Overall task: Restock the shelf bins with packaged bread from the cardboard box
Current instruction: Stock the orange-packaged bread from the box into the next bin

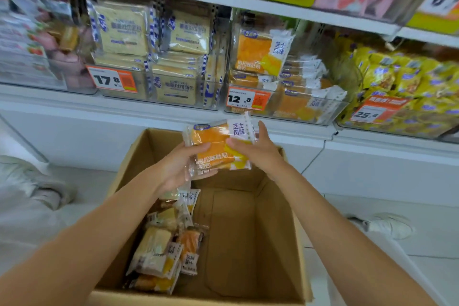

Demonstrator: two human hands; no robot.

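One bread packet (215, 148) — left fingers (208, 173) beneath, right fingers (263, 132) behind.

Packets (24, 40) in the leftmost bin (49, 84) are blurred beyond reading.

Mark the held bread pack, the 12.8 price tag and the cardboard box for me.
held bread pack (211, 136): head view, orange front of wrapper.
12.8 price tag (239, 99): head view, printed digits.
cardboard box (248, 243): head view, bare inner panel.

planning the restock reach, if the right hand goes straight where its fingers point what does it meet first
Probably the front of the clear bin by the 12.8 price tag. The right hand, pinching the bread package, points up at it; depth unclear.
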